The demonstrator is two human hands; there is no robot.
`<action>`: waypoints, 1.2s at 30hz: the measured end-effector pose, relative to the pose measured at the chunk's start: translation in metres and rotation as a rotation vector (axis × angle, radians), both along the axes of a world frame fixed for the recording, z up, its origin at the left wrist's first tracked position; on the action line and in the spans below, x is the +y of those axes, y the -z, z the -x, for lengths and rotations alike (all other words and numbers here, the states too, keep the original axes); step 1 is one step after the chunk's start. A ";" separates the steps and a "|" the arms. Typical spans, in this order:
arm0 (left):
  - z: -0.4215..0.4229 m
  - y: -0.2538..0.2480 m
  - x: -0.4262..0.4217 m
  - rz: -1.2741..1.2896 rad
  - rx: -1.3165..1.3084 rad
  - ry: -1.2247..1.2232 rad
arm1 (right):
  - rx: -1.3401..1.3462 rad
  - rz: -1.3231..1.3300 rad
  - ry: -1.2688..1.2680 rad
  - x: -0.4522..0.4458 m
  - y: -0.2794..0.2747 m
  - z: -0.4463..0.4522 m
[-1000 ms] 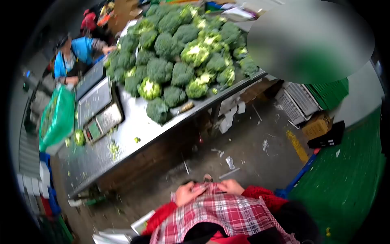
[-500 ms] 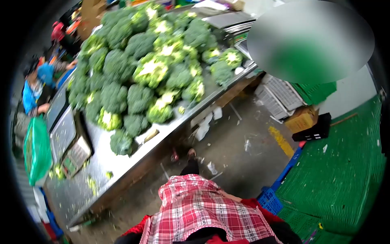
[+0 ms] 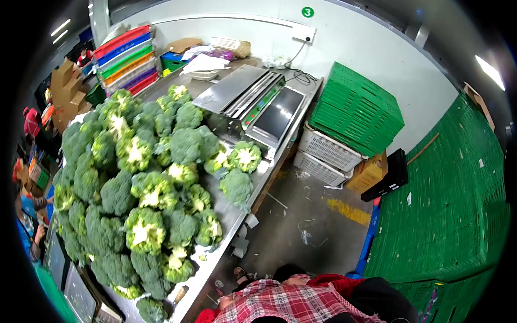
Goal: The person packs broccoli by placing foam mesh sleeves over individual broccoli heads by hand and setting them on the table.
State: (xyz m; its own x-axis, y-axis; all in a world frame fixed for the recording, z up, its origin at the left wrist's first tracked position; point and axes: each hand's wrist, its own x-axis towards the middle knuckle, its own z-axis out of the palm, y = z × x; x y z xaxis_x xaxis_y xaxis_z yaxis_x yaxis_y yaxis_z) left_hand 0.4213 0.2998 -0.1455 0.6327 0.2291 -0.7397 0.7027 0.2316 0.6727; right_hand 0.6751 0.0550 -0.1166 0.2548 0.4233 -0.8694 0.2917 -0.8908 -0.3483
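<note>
My left hand (image 3: 225, 302) shows only in small part at the left edge of the red plaid apron (image 3: 291, 301), and its fingers cannot be made out. At the top of the apron cloth is my right hand (image 3: 296, 279), also mostly hidden, its fingers not distinct. To the left, a big heap of broccoli heads (image 3: 145, 229) lies on the metal table (image 3: 215, 257), some with pale cut stems facing up. Neither hand touches the broccoli.
A wrapping machine (image 3: 242, 102) stands at the table's far end. Green crates (image 3: 358, 110) sit on white crates (image 3: 328, 148) beside a cardboard box (image 3: 369, 175). Tall green crate stacks (image 3: 441, 215) line the right. Co-workers (image 3: 29, 229) are at the far left.
The view has swung up and to the right, showing the wall and machine. Both hands, clear on the apron a second ago, are now mostly hidden at the bottom edge.
</note>
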 end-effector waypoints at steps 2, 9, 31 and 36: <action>-0.032 -0.006 0.007 -0.011 0.018 -0.011 | 0.097 -0.303 -0.151 0.002 -0.040 -0.020; -0.161 -0.028 0.034 -0.103 0.119 -0.071 | -0.167 -0.224 0.083 -0.159 -0.009 -0.158; -0.482 -0.030 0.011 0.025 -0.042 -0.269 | 0.082 -0.233 0.168 0.006 -0.027 -0.578; -0.599 -0.126 0.046 0.223 0.008 -0.249 | 0.180 -0.298 0.150 0.102 -0.127 -0.673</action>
State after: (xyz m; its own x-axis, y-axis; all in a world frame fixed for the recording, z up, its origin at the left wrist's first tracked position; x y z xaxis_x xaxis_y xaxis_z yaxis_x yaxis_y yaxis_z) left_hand 1.0203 0.3459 -0.0195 0.5716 0.2079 -0.7937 0.6108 0.5381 0.5809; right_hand 1.3479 0.1573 0.0108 0.1874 0.6343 -0.7500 0.0758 -0.7706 -0.6328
